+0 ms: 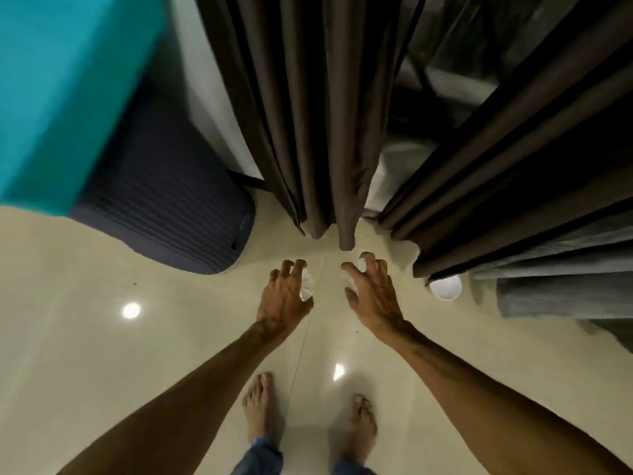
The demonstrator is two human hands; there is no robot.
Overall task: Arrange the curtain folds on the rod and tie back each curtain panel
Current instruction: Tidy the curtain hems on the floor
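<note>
Low down, left hand (282,299) and right hand (375,298) each curl fingers round a clear object (307,286) near the brown curtain (308,132).

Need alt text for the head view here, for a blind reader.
The left hand and right hand each grip a small clear object, reaching toward a dark brown curtain panel; a second panel hangs at right. Bare feet stand on glossy tile, a teal-covered bed at left.
</note>
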